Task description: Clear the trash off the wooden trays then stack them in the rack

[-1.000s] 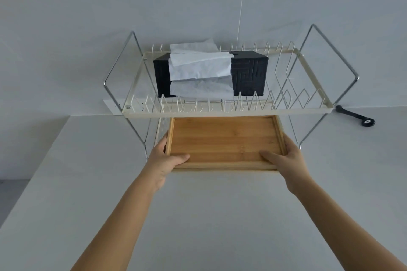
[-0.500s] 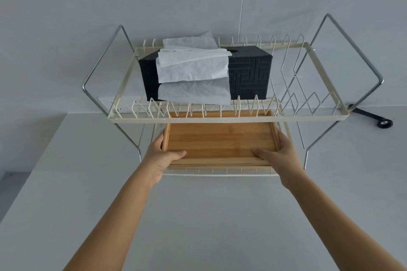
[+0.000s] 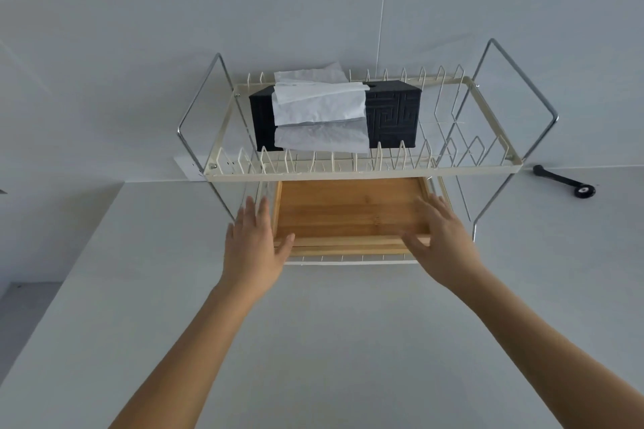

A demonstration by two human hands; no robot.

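Note:
A wooden tray (image 3: 348,212) lies flat on the lower shelf of the cream wire rack (image 3: 362,172), apparently on top of another tray whose front edge (image 3: 348,250) shows beneath it. My left hand (image 3: 252,242) is open at the tray's front left corner, fingers spread, thumb over the rim. My right hand (image 3: 441,237) is open at the front right corner, thumb resting on the rim. Neither hand grips the tray.
A black tissue box (image 3: 393,115) with white tissues (image 3: 320,108) sits on the rack's upper shelf. Chrome side frames (image 3: 515,122) flank the rack. A black handled tool (image 3: 566,183) lies on the white counter (image 3: 313,341) at the right, by the tiled wall.
The tray slid deeper onto the lower shelf. Both hands have let go of it and opened, fingers now spread at its front corners.

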